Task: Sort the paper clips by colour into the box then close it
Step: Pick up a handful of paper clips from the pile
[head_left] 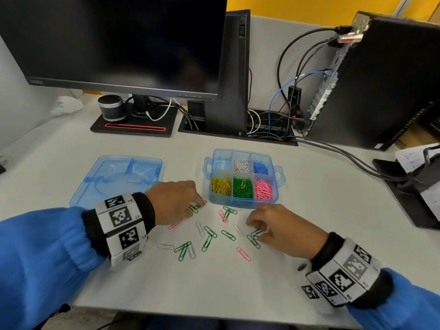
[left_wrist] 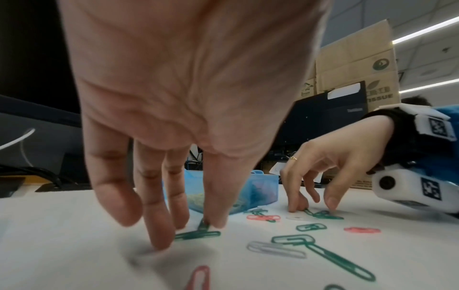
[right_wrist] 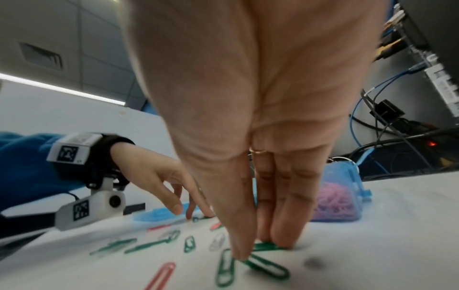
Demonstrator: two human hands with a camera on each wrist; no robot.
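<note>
Green paper clips lie loose on the desk at 6 o'clock of the compartment box. Left hand and right hand each pinch one clip with fingertips together. Lift each clip clear, then release both into the green compartment.
</note>
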